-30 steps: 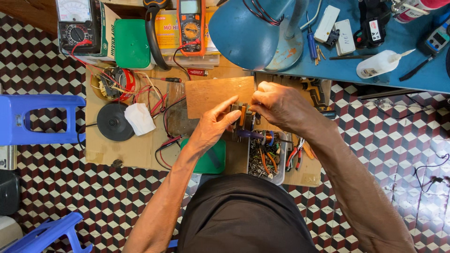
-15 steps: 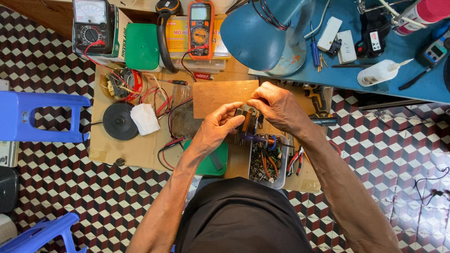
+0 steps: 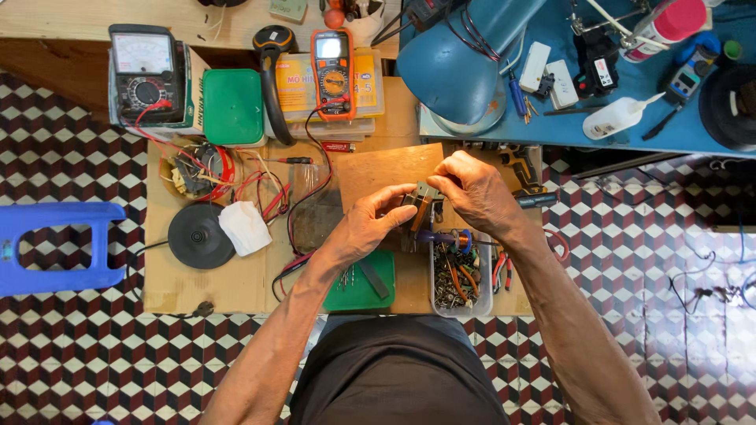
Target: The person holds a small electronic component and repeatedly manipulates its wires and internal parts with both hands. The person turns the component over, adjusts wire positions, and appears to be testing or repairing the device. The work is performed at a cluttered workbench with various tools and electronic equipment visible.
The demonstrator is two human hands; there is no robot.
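Over the wooden board [image 3: 378, 169], both hands pinch a small blocky component [image 3: 422, 206]: left hand [image 3: 370, 228] grips its near-left side, right hand [image 3: 472, 193] its top-right edge. Component stands roughly upright between fingertips, just above the parts tray [image 3: 461, 275]; both hands equally close.

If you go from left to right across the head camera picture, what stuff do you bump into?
Blue stool → black disc → white cloth → left hand → small part → right hand → white bottle
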